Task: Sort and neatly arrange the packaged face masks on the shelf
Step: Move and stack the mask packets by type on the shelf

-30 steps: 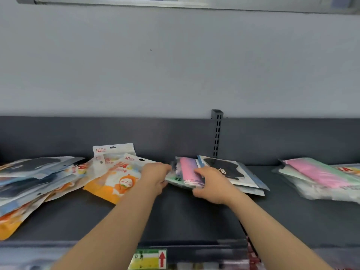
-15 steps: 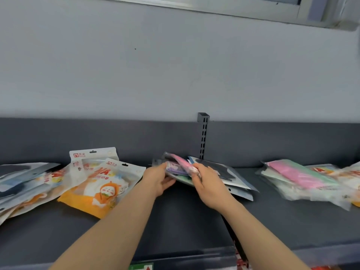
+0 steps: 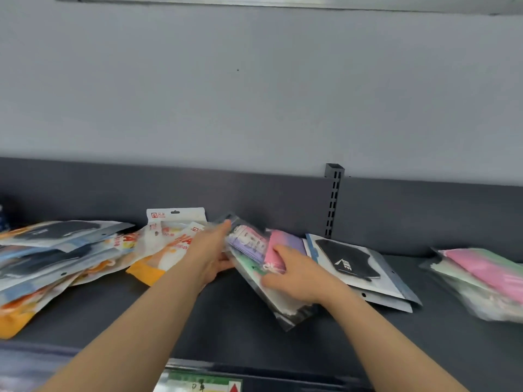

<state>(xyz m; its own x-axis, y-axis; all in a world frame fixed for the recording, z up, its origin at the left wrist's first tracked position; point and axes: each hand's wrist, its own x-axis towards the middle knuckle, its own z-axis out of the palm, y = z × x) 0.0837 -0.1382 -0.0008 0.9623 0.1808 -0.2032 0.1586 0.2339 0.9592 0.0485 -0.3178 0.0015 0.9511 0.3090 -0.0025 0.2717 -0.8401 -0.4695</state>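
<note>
Two hands meet on one clear packet of pastel masks [image 3: 252,247], held tilted over the middle of the dark shelf [image 3: 135,318] with its far end raised; whether its near corner touches the shelf cannot be told. The left hand [image 3: 210,257] grips the packet's nine o'clock edge, fingers stretched along it and thumb tucked under (motion blur softens the outline, but the edge lies between them). The right hand [image 3: 297,275] pinches the packet from five o'clock, thumb pressed on the pink mask inside, fingers beneath the plastic. At three o'clock of the packet lies a black mask packet [image 3: 351,261], stacked on other flat clear ones. At nine o'clock, behind the left hand, orange-and-white packets [image 3: 167,250] overlap loosely, and farther out that way a sprawling pile [image 3: 51,258] of mixed packets fans toward the shelf's front edge. Far out at three o'clock rests a pink-and-green stack [image 3: 481,275]. A slotted upright [image 3: 333,205] stands against the back panel at one o'clock. A price label [image 3: 203,384] shows at six o'clock, on the shelf's front lip.
</note>
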